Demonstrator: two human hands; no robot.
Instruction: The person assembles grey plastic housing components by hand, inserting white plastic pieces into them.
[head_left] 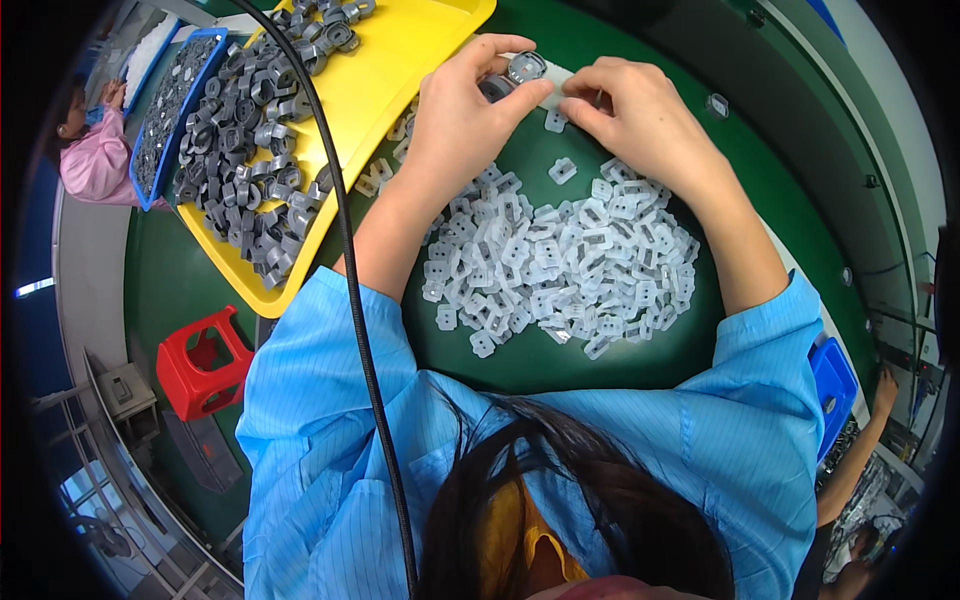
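My left hand [455,115] is closed around a grey ring-shaped plastic part [526,67], its lighter rounded face turned up between thumb and fingers. Just across from it, my right hand [645,115] has its fingers curled toward the thumb; what they hold, if anything, is hidden. A small white plastic piece [555,121] lies by the right thumb, and another single piece [562,171] lies a little nearer. Between my forearms spreads a heap of small translucent white plastic pieces [560,260] with holes, on the green table [470,370].
At the left, a yellow tray [385,60] holds many grey ring-shaped parts [240,150]. Beyond it stands a blue tray [150,150] of small parts, beside a person in pink [98,165]. A black cable [345,230] crosses the view. A red stool [175,375] stands lower left; a blue bin [835,385] is at right.
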